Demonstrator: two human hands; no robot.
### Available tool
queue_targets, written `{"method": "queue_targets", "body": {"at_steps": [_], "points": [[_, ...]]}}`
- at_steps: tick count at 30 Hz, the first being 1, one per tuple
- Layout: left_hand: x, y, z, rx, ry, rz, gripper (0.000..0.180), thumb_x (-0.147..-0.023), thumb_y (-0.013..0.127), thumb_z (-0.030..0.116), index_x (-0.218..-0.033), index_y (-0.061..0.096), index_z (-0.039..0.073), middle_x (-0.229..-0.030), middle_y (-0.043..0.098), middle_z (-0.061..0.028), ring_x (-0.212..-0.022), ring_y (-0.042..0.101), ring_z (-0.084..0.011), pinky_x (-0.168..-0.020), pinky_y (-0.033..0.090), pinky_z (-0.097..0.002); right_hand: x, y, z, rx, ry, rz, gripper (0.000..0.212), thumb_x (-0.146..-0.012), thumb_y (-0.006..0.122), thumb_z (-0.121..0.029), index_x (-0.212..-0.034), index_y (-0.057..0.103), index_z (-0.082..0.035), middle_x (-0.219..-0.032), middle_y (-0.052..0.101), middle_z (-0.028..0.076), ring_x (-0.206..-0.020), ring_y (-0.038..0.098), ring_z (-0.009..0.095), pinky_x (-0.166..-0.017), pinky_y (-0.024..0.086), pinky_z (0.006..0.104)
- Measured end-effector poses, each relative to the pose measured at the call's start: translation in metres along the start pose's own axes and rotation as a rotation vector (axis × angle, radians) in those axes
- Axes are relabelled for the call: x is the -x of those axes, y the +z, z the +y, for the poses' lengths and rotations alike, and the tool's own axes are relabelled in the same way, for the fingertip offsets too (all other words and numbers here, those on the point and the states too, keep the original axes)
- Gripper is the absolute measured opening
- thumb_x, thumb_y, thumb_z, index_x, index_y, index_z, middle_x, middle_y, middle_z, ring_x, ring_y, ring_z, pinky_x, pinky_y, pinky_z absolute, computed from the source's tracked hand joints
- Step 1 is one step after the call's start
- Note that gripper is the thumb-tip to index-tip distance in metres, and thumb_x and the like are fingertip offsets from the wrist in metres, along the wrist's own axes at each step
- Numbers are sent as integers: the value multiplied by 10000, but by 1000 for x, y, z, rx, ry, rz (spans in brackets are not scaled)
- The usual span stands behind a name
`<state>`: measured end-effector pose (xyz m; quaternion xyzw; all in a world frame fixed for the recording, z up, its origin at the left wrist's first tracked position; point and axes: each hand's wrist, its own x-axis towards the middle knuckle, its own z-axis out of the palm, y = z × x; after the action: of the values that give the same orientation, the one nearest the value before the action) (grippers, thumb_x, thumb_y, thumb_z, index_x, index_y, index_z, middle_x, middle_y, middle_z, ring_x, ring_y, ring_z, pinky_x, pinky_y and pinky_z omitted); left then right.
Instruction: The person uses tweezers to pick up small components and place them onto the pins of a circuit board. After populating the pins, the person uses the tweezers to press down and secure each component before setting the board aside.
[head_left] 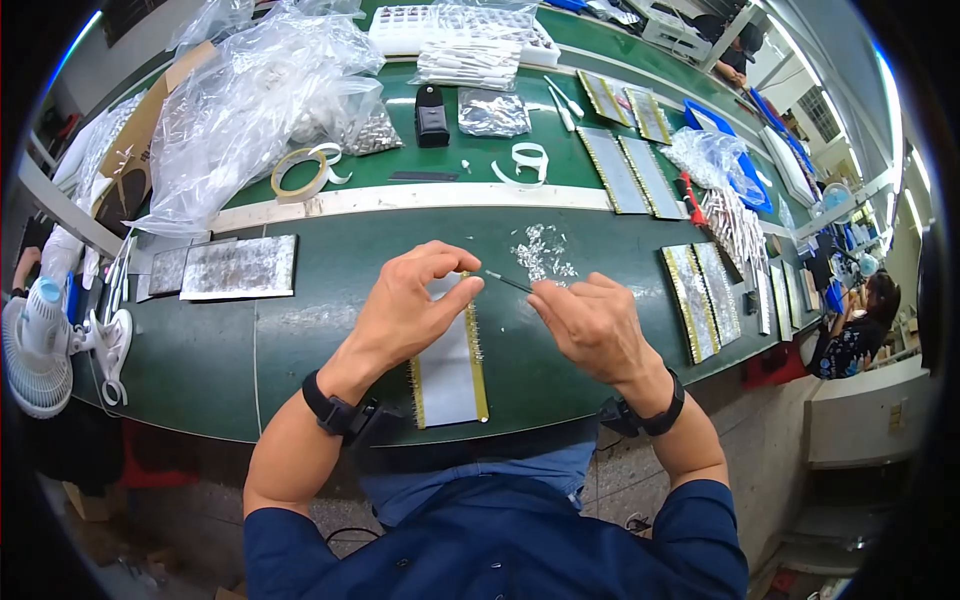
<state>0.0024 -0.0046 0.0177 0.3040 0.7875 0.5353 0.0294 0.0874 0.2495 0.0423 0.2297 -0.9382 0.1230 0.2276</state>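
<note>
Head view: a thin dark metal pin point(508, 281) is pinched in the right hand point(592, 325), its long axis pointing left toward the left hand point(412, 305). The left hand's fingertips are pinched narrow at the pin's tip, above a grey rectangular panel with gold-pinned edges point(449, 370) lying directly beneath.

i've got a dark navy blue shirt on, sleeves pushed up past elbows. black band w/ chunky clasp on my left wrist point(340, 412), black strap on right wrist point(655, 410). both hands bare.
</note>
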Motion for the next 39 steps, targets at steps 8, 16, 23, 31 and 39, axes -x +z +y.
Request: {"method": "queue_targets", "body": {"at_steps": [8,16,23,31,39], "points": [[1,-4,-1,83,-147,-76,154,-997,811,140,-1099,836,27,-1050,820,-43,-972,730,-129,-912,566,-307,-3,-1,-15,59,-168,46,208,-898,879,-105,-1067,771,-53,-629,505,-9,-536,504,178,-558,411,342],[2,-3,-5,203,-184,-54,136,-997,811,141,-1082,854,43,-1024,832,-53,-941,748,-134,-892,574,-301,-2,-3,-15,54,-163,51,220,-903,875,-113,-1080,764,-46,-638,524,-5,-548,525,185,-571,429,340],[1,-3,-4,180,-167,-69,118,-1006,799,81,-1098,844,22,-1046,834,-42,-968,731,-96,-910,578,-261,-2,-9,-15,39,-136,30,210,-910,870,-119,-1077,760,-57,-646,545,3,-558,546,196,-576,444,351],[0,-4,-3,194,-154,-54,131,-992,814,120,-1086,853,38,-1034,836,-65,-983,767,-145,-929,580,-303,-4,-11,-15,45,-121,11,192,-915,865,-120,-1069,761,-72,-635,522,4,-553,540,197,-573,448,357],[3,-4,-2,160,-147,-87,120,-1002,799,80,-1097,846,24,-1036,836,-39,-977,733,-99,-920,575,-271,-1,-13,-16,48,-131,-3,182,-912,869,-127,-1048,760,-77,-623,497,-5,-543,525,197,-570,445,361]]}}
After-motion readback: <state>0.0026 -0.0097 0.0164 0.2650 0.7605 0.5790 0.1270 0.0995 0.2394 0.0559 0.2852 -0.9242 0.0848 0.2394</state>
